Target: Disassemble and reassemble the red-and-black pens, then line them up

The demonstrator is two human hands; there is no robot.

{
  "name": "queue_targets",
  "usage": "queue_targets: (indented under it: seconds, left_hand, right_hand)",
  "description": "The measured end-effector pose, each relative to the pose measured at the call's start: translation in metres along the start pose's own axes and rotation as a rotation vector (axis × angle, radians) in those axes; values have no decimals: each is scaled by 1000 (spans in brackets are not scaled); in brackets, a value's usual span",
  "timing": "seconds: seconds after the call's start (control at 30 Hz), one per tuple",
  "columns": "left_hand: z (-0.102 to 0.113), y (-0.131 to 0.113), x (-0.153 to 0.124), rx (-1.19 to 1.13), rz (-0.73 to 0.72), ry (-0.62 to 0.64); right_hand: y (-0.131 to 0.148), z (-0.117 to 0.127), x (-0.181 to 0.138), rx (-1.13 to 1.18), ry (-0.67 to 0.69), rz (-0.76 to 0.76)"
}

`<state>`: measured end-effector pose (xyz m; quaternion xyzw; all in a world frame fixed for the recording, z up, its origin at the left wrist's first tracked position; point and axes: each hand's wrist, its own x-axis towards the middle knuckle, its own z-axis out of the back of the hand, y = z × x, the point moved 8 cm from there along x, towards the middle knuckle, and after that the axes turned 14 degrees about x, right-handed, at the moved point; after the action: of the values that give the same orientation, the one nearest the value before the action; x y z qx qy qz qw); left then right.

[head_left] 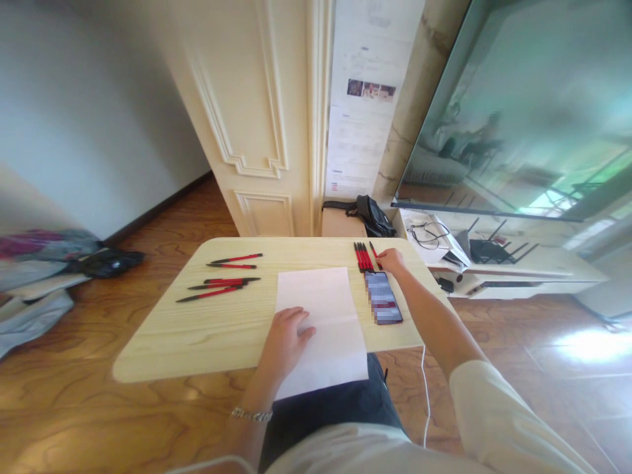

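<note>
A white sheet of paper [323, 322] lies on a small pale wooden table [207, 329] and hangs over its near edge. My left hand [289, 336] rests flat on the sheet's left side, fingers loosely spread. My right hand [392, 261] reaches to the far right of the table with its fingers closed on a red pen [373, 250]. Just left of it lies a tight row of red pens [362, 257]. A phone [383, 297] lies screen-up below them. Several more red and black pens [222, 280] are scattered at the table's left.
A cream panelled door stands behind the table, with a black bag [372, 216] at its foot. At the right, a large screen [523, 112] sits on a low white stand [513, 270] holding a router and cables. Bags lie on the wooden floor at left.
</note>
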<state>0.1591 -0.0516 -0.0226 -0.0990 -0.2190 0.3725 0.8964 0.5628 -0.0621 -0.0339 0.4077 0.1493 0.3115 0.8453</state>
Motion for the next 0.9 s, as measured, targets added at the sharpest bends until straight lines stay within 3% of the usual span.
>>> queue_targets:
  seconds: [0.9]
  left_hand:
    - [-20, -1, 22, 104, -13, -3]
  right_hand:
    - [-7, -14, -4, -64, 116, 63]
